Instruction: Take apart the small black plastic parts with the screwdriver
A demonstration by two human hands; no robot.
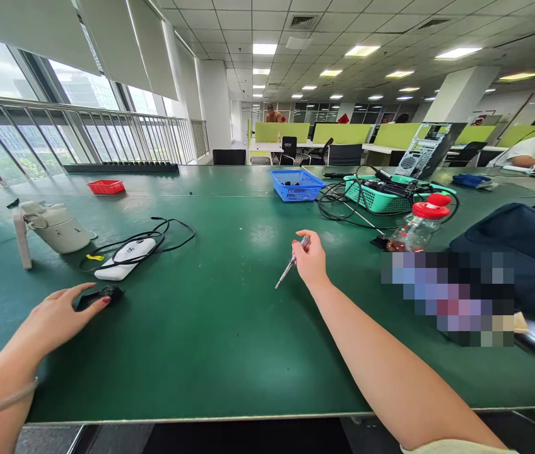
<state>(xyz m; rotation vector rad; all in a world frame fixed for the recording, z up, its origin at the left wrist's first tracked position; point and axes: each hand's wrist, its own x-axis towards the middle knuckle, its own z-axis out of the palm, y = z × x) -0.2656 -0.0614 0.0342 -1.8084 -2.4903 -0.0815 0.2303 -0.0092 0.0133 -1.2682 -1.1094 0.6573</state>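
My right hand (311, 258) is closed around a small screwdriver (291, 263) with a clear handle, its tip pointing down-left above the green table (220, 315). My left hand (57, 318) rests on the table at the left with fingers stretched out, fingertips touching a small black part (101, 295). Just beyond that part lies a white flat device (125, 258) wrapped by a black cable (163, 236).
A white kettle-like appliance (54, 227) stands at the left, with a red tray (106, 186) farther back. A blue basket (296, 184) and a teal basket (381, 192) with cables sit at the back. A red-capped bottle (419, 227) and a dark bag (523, 252) lie right. A person sits far right.
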